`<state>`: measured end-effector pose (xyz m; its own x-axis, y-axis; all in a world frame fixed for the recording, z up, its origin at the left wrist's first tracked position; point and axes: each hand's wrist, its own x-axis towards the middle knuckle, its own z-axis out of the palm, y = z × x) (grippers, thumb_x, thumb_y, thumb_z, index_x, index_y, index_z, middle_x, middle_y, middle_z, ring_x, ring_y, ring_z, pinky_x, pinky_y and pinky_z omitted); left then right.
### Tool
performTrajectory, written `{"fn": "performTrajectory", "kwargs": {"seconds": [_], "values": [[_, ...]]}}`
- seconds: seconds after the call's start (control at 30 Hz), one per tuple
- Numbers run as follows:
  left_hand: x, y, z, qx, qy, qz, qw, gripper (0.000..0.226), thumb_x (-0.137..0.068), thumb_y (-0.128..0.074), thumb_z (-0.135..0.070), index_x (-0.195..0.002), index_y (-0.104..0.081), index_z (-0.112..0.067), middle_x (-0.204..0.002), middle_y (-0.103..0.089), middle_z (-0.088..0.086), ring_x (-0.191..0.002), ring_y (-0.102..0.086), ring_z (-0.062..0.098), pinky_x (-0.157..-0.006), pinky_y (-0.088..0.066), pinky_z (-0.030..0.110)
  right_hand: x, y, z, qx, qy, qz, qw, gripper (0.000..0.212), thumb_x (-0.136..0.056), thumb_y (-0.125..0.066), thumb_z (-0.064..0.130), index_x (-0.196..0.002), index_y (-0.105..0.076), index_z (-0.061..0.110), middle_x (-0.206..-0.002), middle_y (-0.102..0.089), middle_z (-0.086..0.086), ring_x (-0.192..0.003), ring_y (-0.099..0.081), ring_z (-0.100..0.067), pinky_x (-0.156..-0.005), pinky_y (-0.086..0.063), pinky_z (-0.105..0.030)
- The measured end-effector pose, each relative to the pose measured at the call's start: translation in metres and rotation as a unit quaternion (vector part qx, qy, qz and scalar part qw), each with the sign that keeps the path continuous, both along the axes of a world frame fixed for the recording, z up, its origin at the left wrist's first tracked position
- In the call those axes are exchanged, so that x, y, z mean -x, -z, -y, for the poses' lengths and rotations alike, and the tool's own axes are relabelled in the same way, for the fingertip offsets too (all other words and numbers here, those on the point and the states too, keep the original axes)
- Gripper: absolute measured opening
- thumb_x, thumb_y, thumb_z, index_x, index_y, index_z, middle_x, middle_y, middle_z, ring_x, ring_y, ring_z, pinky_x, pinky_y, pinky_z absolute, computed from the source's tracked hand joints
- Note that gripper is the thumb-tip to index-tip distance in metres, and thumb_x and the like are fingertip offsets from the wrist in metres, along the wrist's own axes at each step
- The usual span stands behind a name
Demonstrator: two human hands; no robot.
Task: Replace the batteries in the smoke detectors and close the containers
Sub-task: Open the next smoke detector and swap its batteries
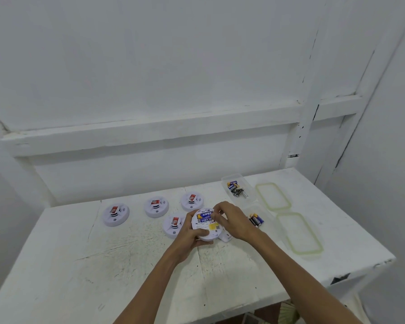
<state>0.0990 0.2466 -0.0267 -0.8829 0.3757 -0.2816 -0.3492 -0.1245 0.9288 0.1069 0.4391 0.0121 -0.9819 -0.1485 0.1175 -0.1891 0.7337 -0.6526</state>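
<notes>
We look down on a white desk (pixel 103 265) set against a white wall, where a person's two bare hands work near the desk's middle. The left hand (pixel 192 233) grips a round white smoke detector (pixel 206 230) by its near-left rim, fingers curled round the edge, tilting its back towards us. The right hand (pixel 234 222) reaches in from the right, its fingertips bent down onto the right end of a blue battery (pixel 204 216) lying in the detector's back. Whether that battery is fully seated we cannot tell from here. Just under the right hand a small white cover (pixel 226 237) lies on the desk. Four more detectors lie flat towards the back edge, each with a red-and-white piece on top. The leftmost detector (pixel 115 215) is nearest the left edge, then come the second detector (pixel 156 207) and the third detector (pixel 192 201) just behind the hands. The fourth detector (pixel 173 226) is partly hidden by the left hand. Towards the back right corner an open clear far container (pixel 232 177) holds loose batteries (pixel 237 191). Nearer us, just right of the right hand, a second open container (pixel 255 208) holds black-and-gold batteries (pixel 256 219). Two clear lids with pale green rims lie along the right edge, the far lid (pixel 273 196) beside the far container and the near lid (pixel 298 233) beside the second.
</notes>
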Motion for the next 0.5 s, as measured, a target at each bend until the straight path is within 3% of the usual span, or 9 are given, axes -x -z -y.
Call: {"fn": "performTrajectory", "kwargs": {"seconds": [0.17, 0.33, 0.5], "values": [[0.005, -0.009, -0.007, -0.018, -0.022, -0.005, 1.000, 0.068, -0.087, -0.061, 0.016, -0.138, -0.048, -0.028, -0.134, -0.064, 0.008, -0.117, -0.067, 0.032, -0.088, -0.061, 0.053, 0.000, 0.004, -0.007, 0.074, 0.052, -0.068, 0.994, 0.011, -0.096, -0.060, 0.036, -0.095, -0.058, 0.026, -0.100, -0.058, 0.010, -0.091, -0.056, -0.007, -0.074, -0.044, -0.017], [0.011, -0.011, -0.008, -0.009, -0.034, -0.008, 0.999, 0.070, -0.087, -0.065, 0.013, -0.139, -0.045, -0.030, -0.135, -0.062, 0.006, -0.119, -0.064, 0.033, -0.089, -0.061, 0.053, -0.006, 0.001, -0.021, 0.199, 0.111, -0.059, 0.972, 0.012, -0.094, -0.067, 0.026, -0.094, -0.061, 0.016, -0.082, -0.070, 0.001, -0.078, -0.066, -0.014, -0.066, -0.059, -0.029], [0.014, -0.011, -0.009, -0.007, -0.029, 0.002, 1.000, 0.070, -0.087, -0.065, 0.014, -0.139, -0.046, -0.028, -0.137, -0.062, 0.008, -0.121, -0.063, 0.034, -0.085, -0.063, 0.049, -0.012, 0.006, -0.041, 0.262, 0.213, -0.036, 0.940, 0.008, -0.085, -0.071, 0.017, -0.085, -0.064, 0.014, -0.072, -0.070, -0.004, -0.065, -0.067, -0.020, -0.058, -0.058, -0.028]]}}
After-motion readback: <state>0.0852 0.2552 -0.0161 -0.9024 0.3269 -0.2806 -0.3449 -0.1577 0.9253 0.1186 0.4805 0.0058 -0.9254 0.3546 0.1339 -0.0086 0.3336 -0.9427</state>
